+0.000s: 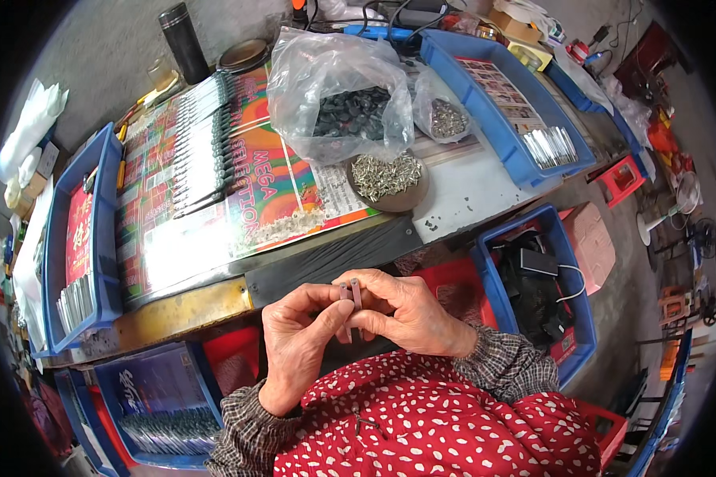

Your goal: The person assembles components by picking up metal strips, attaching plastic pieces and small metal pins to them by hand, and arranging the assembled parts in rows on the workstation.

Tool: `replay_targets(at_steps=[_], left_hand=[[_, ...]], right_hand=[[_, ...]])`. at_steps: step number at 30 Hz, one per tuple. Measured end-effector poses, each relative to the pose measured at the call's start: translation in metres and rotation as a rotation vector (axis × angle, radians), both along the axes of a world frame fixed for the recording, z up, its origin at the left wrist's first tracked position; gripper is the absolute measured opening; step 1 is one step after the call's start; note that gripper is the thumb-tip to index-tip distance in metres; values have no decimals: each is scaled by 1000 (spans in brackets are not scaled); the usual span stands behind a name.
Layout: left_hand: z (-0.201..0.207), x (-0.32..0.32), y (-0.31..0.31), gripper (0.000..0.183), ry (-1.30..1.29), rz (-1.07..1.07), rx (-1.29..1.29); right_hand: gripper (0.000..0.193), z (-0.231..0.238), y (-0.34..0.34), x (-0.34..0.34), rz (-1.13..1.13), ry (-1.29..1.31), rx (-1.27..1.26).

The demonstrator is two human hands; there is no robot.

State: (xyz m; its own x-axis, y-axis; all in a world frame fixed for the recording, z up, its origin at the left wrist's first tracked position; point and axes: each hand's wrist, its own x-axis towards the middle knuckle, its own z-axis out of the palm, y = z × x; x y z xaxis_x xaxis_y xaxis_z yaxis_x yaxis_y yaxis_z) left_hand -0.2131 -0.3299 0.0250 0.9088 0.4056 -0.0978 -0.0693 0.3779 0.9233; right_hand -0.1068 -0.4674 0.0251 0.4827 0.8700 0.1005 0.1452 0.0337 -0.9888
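My left hand [298,334] and my right hand [412,312] meet in front of the bench edge, above my red spotted apron [422,413]. Between their fingertips stand two narrow, flat metallic strips [356,294], side by side, each with a dark dot near its upper end. Both hands pinch them, and the fingers cover much of their length. Beyond the hands, a bowl of small silvery metal fasteners [386,176] sits on the bench. Behind it lies a clear plastic bag [294,87] with many black rounded pieces [350,115]. A smaller bag of metal bits [447,121] lies beside it.
Many slim silvery pieces with dark ends [203,143] lie in a row on the bench. Blue trays stand at left [107,238] and back right [485,119]. Below are a blue bin [581,350] with black items and a tray of dark-ended pieces [167,429]. A thermos [184,44] stands behind.
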Motion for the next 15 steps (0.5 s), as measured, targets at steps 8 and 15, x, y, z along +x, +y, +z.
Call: replay_targets(at_steps=[8, 15], left_hand=[[-6, -1, -1, 10, -18, -2, -14], [-12, -1, -4, 10, -30, 24, -60]], right_hand=[[47, 1, 1, -5, -26, -43, -10], [48, -1, 0, -6, -14, 58, -46]])
